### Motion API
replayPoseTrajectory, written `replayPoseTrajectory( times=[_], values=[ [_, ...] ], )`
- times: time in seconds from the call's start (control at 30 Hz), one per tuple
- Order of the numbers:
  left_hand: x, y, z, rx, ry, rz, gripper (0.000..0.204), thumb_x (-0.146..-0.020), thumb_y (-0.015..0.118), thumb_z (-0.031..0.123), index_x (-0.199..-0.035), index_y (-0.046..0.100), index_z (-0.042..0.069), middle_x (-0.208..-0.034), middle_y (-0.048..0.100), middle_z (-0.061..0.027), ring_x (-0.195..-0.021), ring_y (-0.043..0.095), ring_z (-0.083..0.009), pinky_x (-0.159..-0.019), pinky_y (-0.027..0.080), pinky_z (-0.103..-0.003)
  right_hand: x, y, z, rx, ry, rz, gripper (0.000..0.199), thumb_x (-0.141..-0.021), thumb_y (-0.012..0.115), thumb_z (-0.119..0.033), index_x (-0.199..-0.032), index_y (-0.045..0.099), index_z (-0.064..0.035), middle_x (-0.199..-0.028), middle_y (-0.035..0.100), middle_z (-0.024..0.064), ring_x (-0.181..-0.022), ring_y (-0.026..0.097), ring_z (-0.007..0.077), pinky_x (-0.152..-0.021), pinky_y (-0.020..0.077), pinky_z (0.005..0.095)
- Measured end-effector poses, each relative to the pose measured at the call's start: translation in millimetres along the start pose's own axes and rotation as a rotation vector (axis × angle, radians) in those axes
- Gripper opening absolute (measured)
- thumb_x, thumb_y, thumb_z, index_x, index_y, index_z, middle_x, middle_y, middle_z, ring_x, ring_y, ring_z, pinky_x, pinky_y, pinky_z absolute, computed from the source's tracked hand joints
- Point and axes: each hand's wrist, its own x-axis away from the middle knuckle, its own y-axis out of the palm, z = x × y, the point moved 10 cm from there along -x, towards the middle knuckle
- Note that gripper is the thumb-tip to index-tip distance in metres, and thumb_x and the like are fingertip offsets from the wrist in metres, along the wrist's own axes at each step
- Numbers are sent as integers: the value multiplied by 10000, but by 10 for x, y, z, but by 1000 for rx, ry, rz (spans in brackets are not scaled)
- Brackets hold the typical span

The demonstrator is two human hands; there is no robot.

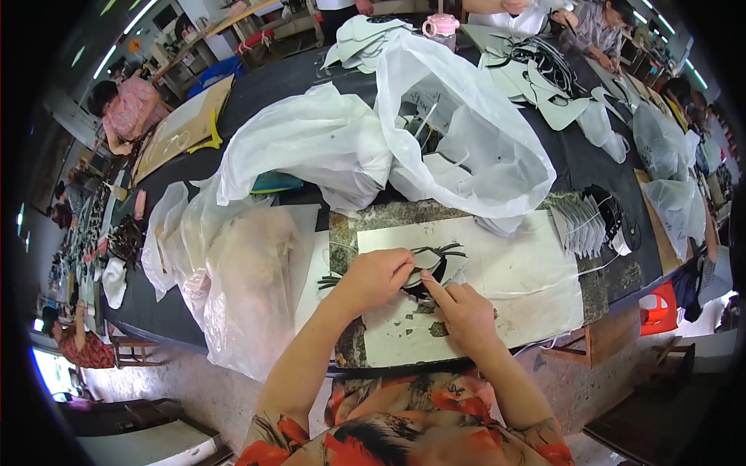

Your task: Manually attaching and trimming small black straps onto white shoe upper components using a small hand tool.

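Note:
A black strappy piece with pale parts, resembling a shoe upper [439, 268], lies on a stained white sheet [536, 291]. My left hand [375, 279] is closed in a pinch at the piece's left side, hiding part of it. From the right, my right hand [468, 317] reaches in, its index finger stretched out and touching the piece while the other fingers curl loosely. More black strap ends [329, 281] stick out left of my left wrist. Dark flakes [423, 307] are scattered on the sheet just below the piece.
A large open white plastic bag [497, 155] holds pale pieces beyond the sheet. Other plastic bags [252, 272] stand at left. A row of grey-white pieces [579, 227] sits at right, beside a white cord [536, 292]. Across the black table [272, 74], other people work.

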Motion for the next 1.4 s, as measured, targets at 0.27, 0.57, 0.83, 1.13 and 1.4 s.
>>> replayPoseTrajectory(
  times=[0.27, 0.57, 0.83, 1.13, 1.4],
  values=[
    [145, -38, -305, 114, -203, 263, 258, -1079, 523, 287, -1042, 622, 51, -847, 679, -136, -765, 670, -287, -706, 517, -363, 22, 22, -25, 24, 36, -26, 663, -813, 639, -88, -1465, 562, -179, -886, 570, 40, -783, 618, 256, -628, 527, 386],
    [693, -685, 753, -373, 375, 626, 163, -975, 568, 47, -1114, 650, 25, -1112, 702, -126, -995, 689, -275, -940, 547, -422, 14, -206, 312, -562, 189, 126, 419, -910, 607, -11, -1308, 676, -121, -895, 638, 152, -828, 635, 342, -748, 514, 428],
    [1185, 421, 479, -269, 235, 77, 337, -891, 741, 328, -1110, 696, 75, -1256, 677, -127, -1247, 608, -337, -1114, 421, -544, 272, -297, -181, -368, -141, -67, 576, -764, 683, 5, -1328, 674, -117, -802, 605, 70, -727, 596, 286, -669, 502, 396],
    [1277, 148, 273, 335, -99, 135, 308, -879, 769, 244, -1120, 720, 59, -1118, 703, -121, -1045, 642, -321, -944, 489, -414, 505, -96, -542, -396, -259, -220, 505, -703, 697, -43, -1201, 711, -129, -774, 575, 19, -701, 588, 232, -612, 508, 359],
    [1295, 361, 181, 475, -168, 52, 111, -917, 736, 134, -949, 722, 29, -886, 704, -81, -815, 667, -228, -729, 510, -327, 513, -98, -573, -591, -239, -263, 377, -789, 702, -28, -1160, 703, -92, -867, 666, 30, -770, 645, 193, -671, 530, 317]
  ],
)
